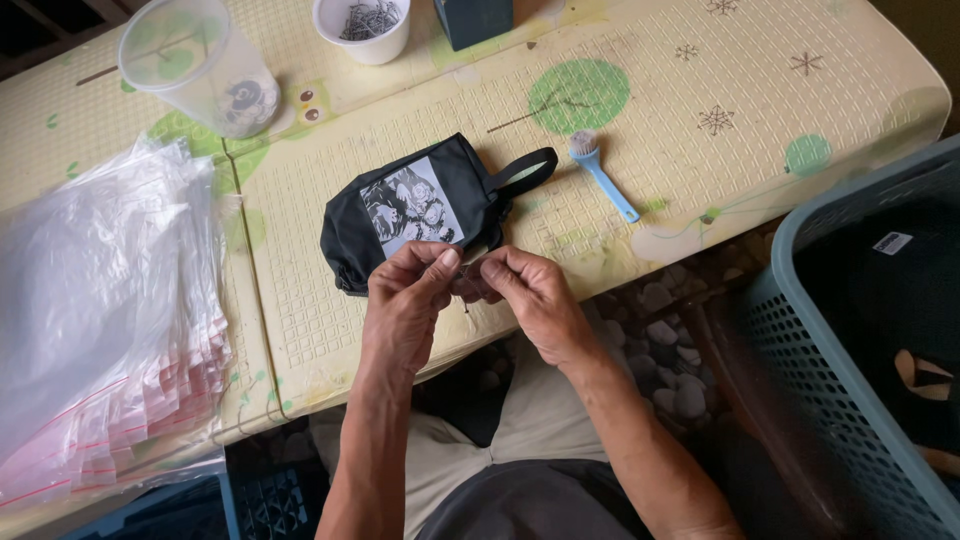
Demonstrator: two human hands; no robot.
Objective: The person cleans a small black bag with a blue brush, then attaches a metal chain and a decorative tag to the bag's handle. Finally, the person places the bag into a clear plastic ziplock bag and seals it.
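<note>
Head view, looking down at a pale yellow embossed foam mat with green circles covering the worktop (700,150). Left hand (405,300) and right hand (530,295) brought together at the near edge, fingertips of both pinched shut on something tiny and thin between them, possibly a pin or a thread; too small to tell. Just beyond the fingertips, touching or nearly so, a small black fabric pouch with a grey printed picture panel and a black loop strap (415,210), lying flat on the mat.

To the right of the pouch, apart from it, a light blue plastic brush with a short white bristle head (600,170). At the far edge, a white cup holding small metal pins (365,25) and a clear plastic cup with a cartoon print (200,65). At left, a thick stack of clear plastic zip bags with red seal lines (90,320). At right, beside the worktop, a grey-blue perforated plastic basket (830,380) with dark items inside.

Likely risks: the tiny piece slipping from the pinch and dropping off the near edge onto the lap or the pebbled floor below, given how close to the edge the hands work; a pricked fingertip if the piece is sharp
</note>
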